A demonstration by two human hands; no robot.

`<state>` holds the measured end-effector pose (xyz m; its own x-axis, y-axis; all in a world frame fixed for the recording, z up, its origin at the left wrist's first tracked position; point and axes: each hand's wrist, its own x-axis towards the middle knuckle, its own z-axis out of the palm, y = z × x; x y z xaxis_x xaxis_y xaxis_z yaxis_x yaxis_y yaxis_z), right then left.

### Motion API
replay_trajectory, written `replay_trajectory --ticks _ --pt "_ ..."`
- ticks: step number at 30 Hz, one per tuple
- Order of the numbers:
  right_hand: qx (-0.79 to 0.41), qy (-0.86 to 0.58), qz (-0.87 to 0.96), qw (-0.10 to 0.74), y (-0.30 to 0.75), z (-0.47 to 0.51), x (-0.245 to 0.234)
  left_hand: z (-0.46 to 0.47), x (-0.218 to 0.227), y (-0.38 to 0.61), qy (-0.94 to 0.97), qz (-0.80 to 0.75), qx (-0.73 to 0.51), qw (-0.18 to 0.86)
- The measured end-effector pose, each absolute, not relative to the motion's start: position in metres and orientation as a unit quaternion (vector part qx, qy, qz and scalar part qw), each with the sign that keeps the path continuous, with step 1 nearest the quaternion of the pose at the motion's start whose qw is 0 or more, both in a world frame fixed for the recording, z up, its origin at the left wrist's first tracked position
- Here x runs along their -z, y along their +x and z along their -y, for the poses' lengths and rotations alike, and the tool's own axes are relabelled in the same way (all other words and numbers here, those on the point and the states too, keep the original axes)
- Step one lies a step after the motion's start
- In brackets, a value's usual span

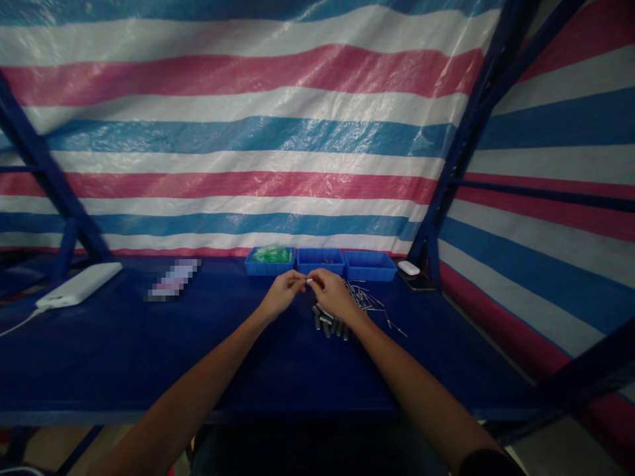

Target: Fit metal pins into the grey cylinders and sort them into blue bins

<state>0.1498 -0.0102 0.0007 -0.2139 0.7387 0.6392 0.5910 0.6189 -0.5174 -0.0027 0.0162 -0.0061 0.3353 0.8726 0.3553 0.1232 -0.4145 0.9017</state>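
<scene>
My left hand [282, 294] and my right hand [331, 292] meet above the table in front of the blue bins. Their fingertips pinch together around a small silvery piece [309, 280], too small to make out fully. Close under my right hand lie several short grey metallic cylinders [327, 326] in a loose group. Beyond and to the right of that wrist, a scattered heap of thin silvery rods [366, 299] is partly hidden by the hand.
Along the back stand a bin of green pieces [270, 267], a middle bin [306, 264] with a few small items, and a right bin [370, 266]. A white power bank [79, 285] with a cable, a pixelated flat item [173, 279], a white case [409, 268] and a dark phone [419, 282] lie on the blue table [149, 357].
</scene>
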Motion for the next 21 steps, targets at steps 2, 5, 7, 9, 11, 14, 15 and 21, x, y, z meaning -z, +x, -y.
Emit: replay_trajectory --ticks 2,5,7,9,11,14,15,21 --pt "-0.132 -0.445 0.747 0.475 0.151 0.009 -0.002 -0.013 0.004 -0.002 0.724 -0.357 -0.449 0.383" --pt "-0.168 -0.468 0.717 0.488 0.152 0.008 -0.003 -0.009 0.003 0.000 0.758 -0.363 -0.446 0.308" --pt "-0.173 -0.480 0.711 0.485 0.152 0.009 -0.004 -0.007 0.003 0.000 0.773 -0.370 -0.453 0.247" --pt "-0.176 -0.490 0.707 0.479 0.152 0.009 -0.004 -0.005 0.003 0.000 0.782 -0.373 -0.460 0.194" --pt "-0.169 -0.497 0.709 0.471 0.152 0.009 -0.005 -0.005 0.002 0.000 0.789 -0.370 -0.464 0.160" --pt "-0.132 -0.492 0.736 0.446 0.152 0.011 -0.005 -0.006 0.002 0.001 0.780 -0.391 -0.465 0.149" --pt "-0.114 -0.487 0.749 0.434 0.153 0.012 -0.005 -0.007 0.003 0.001 0.772 -0.405 -0.465 0.152" --pt "-0.013 -0.471 0.801 0.369 0.154 0.019 -0.010 -0.012 0.006 0.003 0.736 -0.449 -0.457 0.219"
